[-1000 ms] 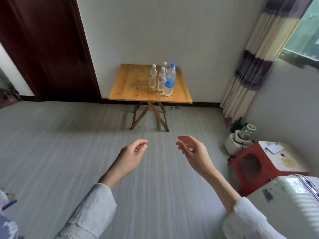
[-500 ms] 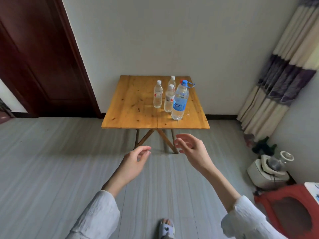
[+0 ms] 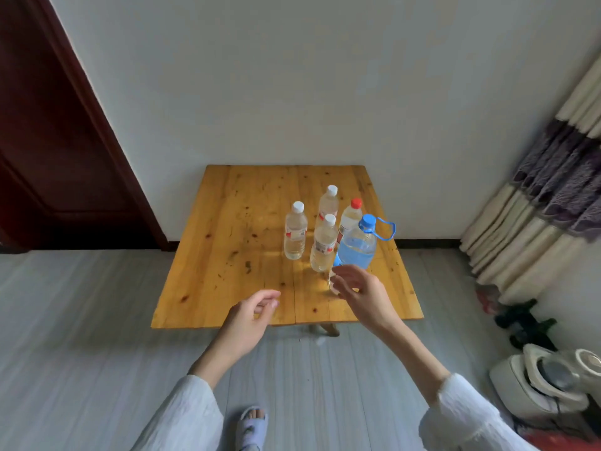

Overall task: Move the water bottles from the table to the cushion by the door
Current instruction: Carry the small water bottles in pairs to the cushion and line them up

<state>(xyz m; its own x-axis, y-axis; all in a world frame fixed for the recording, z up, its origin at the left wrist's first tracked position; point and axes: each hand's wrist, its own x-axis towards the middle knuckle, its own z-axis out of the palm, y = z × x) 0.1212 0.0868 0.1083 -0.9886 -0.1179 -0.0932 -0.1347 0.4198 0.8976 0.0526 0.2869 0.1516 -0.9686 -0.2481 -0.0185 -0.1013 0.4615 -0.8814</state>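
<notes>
White crinkled sleeves (image 3: 182, 418), pale sandal (image 3: 252, 424)

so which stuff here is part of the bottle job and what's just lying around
Job: blue-cap bottle, red-cap bottle, three white-cap bottles, table, left hand, right hand.
Lying about: curtain, appliance, door.

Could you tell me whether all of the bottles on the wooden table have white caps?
No, three small bottles have white caps, but one small bottle has a red cap and the large bottle a blue one.
</notes>
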